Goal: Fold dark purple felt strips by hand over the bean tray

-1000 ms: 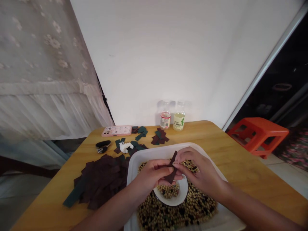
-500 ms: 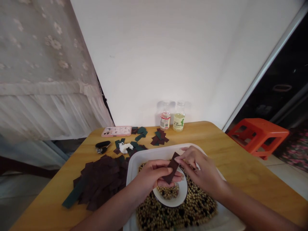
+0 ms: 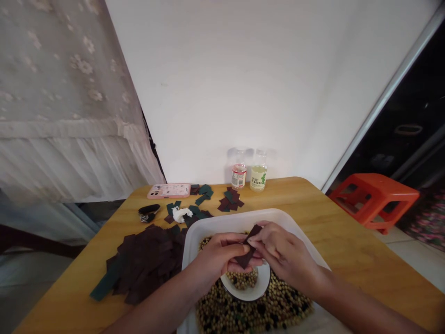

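A big yellow-brown table point(image 3: 351, 232) fills much of the lower frame, with a white tub point(image 3: 271, 215) at the bottom middle and a messy pile of dark brown pieces point(image 3: 149, 260) at the lower left. The left hand point(image 3: 222, 254) and right hand point(image 3: 285, 248) are close together over a white bowl point(image 3: 265, 281), both pinching one dark brown strip point(image 3: 244, 260) just below the middle. Little tan and black balls point(image 3: 250, 313) lie in the tub.
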Tool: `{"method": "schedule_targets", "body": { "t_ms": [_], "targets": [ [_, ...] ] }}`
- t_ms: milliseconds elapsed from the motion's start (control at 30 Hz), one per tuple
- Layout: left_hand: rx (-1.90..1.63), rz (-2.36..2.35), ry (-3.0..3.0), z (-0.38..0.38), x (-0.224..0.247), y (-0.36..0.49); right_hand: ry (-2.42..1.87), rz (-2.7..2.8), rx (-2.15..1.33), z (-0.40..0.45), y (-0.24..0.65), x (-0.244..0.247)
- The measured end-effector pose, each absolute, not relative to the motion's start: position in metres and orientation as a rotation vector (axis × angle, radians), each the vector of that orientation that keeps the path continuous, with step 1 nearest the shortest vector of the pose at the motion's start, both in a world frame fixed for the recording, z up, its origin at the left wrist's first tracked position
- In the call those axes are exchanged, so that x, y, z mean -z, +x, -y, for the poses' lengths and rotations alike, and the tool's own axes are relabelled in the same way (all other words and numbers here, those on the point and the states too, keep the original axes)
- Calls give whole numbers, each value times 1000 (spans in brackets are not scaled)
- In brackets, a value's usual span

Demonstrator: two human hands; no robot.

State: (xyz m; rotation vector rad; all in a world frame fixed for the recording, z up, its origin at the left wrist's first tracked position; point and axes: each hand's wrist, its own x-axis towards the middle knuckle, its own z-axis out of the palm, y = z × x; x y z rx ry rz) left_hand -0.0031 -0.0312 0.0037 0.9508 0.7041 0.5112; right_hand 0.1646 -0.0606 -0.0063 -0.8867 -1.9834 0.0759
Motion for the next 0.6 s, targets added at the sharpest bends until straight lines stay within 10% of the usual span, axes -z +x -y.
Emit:
{"method": "schedule_targets", "body": {
  "t_ms": [600],
  "targets": [
    [-458,-701,1018,31,0,-4,-863,2020,-33,62,163,1]
  ]
}}
